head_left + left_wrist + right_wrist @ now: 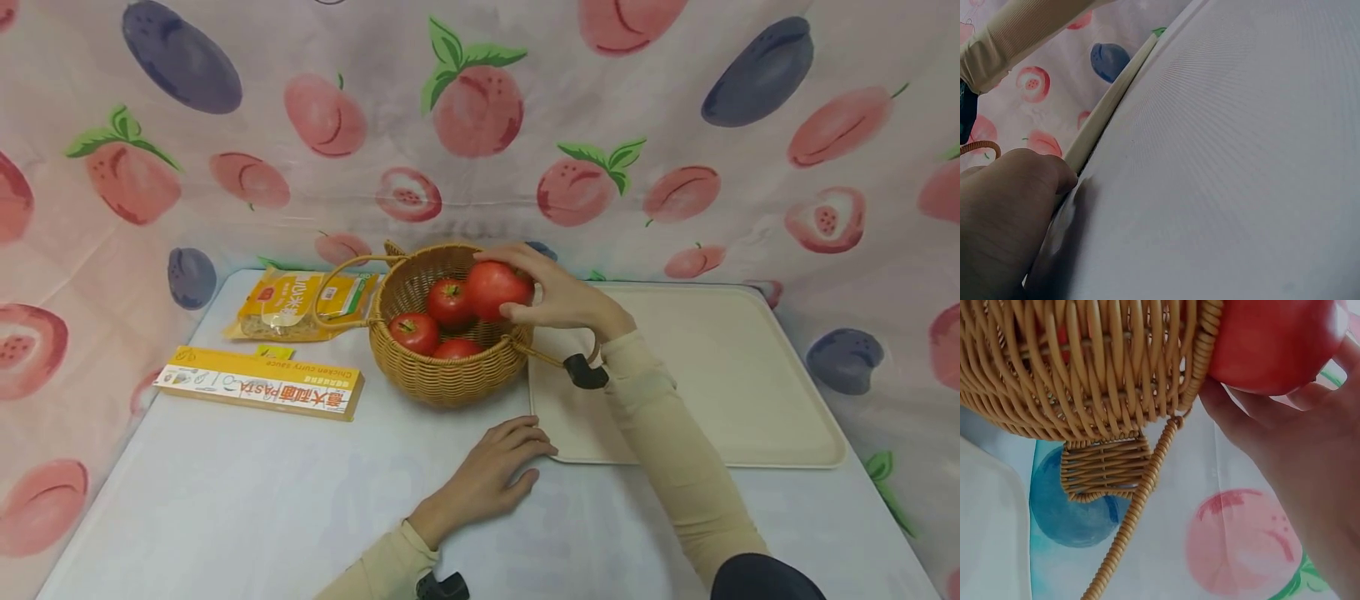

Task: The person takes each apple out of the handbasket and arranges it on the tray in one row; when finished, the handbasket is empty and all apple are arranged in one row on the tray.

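Observation:
My right hand grips a red tomato at the right rim of a round wicker basket. In the right wrist view the fingers curve around that tomato, right beside the basket's woven rim. Several more tomatoes lie inside the basket. My left hand rests near the front left corner of a cream tray, fingers loosely extended and fingertips at its edge. The left wrist view shows part of that hand against the tray's side.
Left of the basket lies a yellow plastic food packet, partly behind a basket handle. In front of the packet is a long pasta box. A fruit-print cloth rises behind the white table.

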The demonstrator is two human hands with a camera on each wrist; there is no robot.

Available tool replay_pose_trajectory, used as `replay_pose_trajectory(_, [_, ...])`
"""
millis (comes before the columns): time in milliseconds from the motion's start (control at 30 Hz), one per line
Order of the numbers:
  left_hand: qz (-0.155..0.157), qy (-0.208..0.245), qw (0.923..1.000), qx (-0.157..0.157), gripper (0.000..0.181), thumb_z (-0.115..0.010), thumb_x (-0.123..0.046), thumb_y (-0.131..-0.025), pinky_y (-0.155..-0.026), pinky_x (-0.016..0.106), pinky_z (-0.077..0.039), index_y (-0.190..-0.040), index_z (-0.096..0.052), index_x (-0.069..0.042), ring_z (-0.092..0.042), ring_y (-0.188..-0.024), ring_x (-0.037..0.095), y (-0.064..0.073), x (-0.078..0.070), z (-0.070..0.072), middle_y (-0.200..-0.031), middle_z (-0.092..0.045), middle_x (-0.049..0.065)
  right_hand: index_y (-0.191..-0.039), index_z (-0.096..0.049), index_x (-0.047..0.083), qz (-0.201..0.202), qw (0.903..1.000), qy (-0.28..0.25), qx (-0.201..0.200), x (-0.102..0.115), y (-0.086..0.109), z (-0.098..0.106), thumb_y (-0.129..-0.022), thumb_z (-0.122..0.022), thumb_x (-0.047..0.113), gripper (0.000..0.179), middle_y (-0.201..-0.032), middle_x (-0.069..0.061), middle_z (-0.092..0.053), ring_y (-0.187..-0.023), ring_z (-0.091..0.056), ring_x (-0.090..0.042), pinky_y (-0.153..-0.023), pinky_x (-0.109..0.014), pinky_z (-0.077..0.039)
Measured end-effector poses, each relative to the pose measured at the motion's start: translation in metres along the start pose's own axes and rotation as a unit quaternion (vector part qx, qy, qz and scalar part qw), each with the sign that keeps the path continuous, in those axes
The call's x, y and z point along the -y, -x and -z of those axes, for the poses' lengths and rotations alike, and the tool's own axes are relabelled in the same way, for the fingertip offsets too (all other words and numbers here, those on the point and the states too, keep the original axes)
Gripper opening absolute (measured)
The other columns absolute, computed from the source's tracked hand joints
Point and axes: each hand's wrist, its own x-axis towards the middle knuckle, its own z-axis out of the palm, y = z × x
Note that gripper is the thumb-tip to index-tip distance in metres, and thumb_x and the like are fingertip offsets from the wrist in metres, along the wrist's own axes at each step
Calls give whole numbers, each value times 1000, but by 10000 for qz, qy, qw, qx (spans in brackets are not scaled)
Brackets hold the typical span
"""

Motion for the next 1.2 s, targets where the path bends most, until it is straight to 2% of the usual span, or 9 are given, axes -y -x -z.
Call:
replay_pose_trajectory(200, [-5,-53,10000,-12,30,-57,-22,-92,-111,40,-35,-121,-58,-26,-33,-138,16,0,0,0,-126,-54,-9,-141,-43,18,-22,9995,-263,-197,24,13,9,-84,-65,12,62,-145,-3,-38,-128,-39,-21,-103,-52,-40])
replay_pose_trajectory(367, [-14,-71,10000,-13,30,-57,-22,-92,-111,40,-35,-121,-58,-26,-33,-138,16,0,0,0,-126,-54,-9,-139,-44,15,23,9980,-516,-365,31,24,14,-84,-65,10,59,-142,-5,-41,-124,-43,-19,-100,-49,-43])
replay_pose_trajectory(567, [7,-76,10000,-2,29,-57,-21,-92,-111,40,-34,-121,-59,-26,-33,-139,15,0,0,1,-126,-54,-9,-138,-45,15,19,9964,-583,-614,28,32,16,-84,-65,8,59,-139,-6,-40,-121,-43,-20,-97,-48,-46])
replay_pose_trajectory(767, [76,-36,9999,70,30,-56,-22,-92,-112,40,-34,-121,-58,-27,-31,-139,14,0,0,0,-127,-53,-9,-139,-43,13,15,9935,-695,-898,20,41,12,-83,-64,6,60,-139,-7,-38,-123,-42,-22,-100,-51,-44])
replay_pose_trajectory(967, [20,-87,10000,12,30,-57,-21,-91,-111,40,-35,-121,-59,-26,-33,-139,15,0,0,-1,-126,-54,-9,-141,-39,7,84,9880,-877,-1266,11,52,4,-82,-63,2,64,-139,-9,-39,-124,-42,-22,-104,-49,-41])
replay_pose_trajectory(1067, [-43,-167,9999,-19,30,-58,-21,-91,-112,39,-35,-120,-59,-25,-34,-138,16,0,0,0,-126,-54,-9,-140,-38,5,77,9854,-938,-1417,8,60,-1,-81,-63,1,65,-138,-9,-41,-125,-42,-20,-105,-43,-41])
replay_pose_trajectory(1200, [-181,-395,9990,-78,29,-58,-21,-90,-112,37,-34,-120,-59,-24,-36,-137,17,-2,-1,1,-124,-55,-8,-140,-38,3,103,9811,-1006,-1649,4,69,-7,-80,-64,-1,65,-138,-10,-38,-126,-40,-15,-104,-27,-41])
